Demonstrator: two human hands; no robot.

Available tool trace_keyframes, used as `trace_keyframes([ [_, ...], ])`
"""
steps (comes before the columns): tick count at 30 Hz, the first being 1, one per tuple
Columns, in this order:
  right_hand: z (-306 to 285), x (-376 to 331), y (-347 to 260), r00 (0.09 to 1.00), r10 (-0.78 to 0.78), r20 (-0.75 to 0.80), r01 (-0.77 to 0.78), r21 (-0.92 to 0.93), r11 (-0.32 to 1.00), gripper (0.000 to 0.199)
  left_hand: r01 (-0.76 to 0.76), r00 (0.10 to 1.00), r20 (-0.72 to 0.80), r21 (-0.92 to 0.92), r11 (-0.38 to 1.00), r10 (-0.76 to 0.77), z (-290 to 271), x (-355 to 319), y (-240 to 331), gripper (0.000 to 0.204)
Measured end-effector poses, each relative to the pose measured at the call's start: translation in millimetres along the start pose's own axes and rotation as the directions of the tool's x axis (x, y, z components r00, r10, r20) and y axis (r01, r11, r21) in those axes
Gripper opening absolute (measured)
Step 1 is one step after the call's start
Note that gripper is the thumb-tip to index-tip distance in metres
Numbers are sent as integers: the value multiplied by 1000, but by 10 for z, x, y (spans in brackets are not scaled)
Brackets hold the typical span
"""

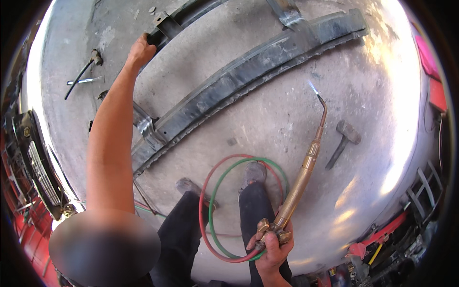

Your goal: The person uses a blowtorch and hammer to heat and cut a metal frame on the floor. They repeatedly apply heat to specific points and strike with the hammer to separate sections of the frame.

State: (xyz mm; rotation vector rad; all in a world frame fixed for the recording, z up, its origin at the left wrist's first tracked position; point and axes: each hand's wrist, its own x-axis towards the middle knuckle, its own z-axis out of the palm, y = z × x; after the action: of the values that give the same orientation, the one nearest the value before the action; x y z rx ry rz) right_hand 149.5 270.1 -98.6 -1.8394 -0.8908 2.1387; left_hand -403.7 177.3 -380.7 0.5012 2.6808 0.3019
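Note:
My right hand is closed round the valve end of a brass gas torch. The torch points up and away from me, and a small blue-white flame burns at its bent tip, over the floor. Red and green hoses loop from its lower end in front of my legs. With my arm stretched out, my left hand grips the far rail of a dark metal frame, close to a small upright bracket. Two long curved rails joined by cross brackets make up this frame, which lies on the floor.
A short-handled hammer lies right of the torch. Another hammer and a shiny metal rod lie at far left. A vehicle grille stands at the left edge. Red equipment and metal parts crowd the lower right.

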Motion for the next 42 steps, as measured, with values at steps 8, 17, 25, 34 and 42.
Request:
trace_keyframes([
  [8,90,33,52,1000,-9,23,10,-53,999,64,-130,980,112,-260,957,164,-78,-229,84,68],
  [17,171,123,178,978,-209,21,210,-121,970,57,22,804,487,-597,802,340,51,-2850,1308,40],
  [25,-34,-127,160,916,-219,335,320,-285,904,61,672,632,771,-596,440,78,-963,-4238,2593,45],
  [34,-59,-219,-11,931,-151,332,266,-335,904,72,718,649,756,-645,263,85,-874,-4308,2665,29],
  [42,-332,-248,-434,912,-56,405,279,-516,810,78,741,578,793,-609,282,192,-909,-4158,2778,30],
])
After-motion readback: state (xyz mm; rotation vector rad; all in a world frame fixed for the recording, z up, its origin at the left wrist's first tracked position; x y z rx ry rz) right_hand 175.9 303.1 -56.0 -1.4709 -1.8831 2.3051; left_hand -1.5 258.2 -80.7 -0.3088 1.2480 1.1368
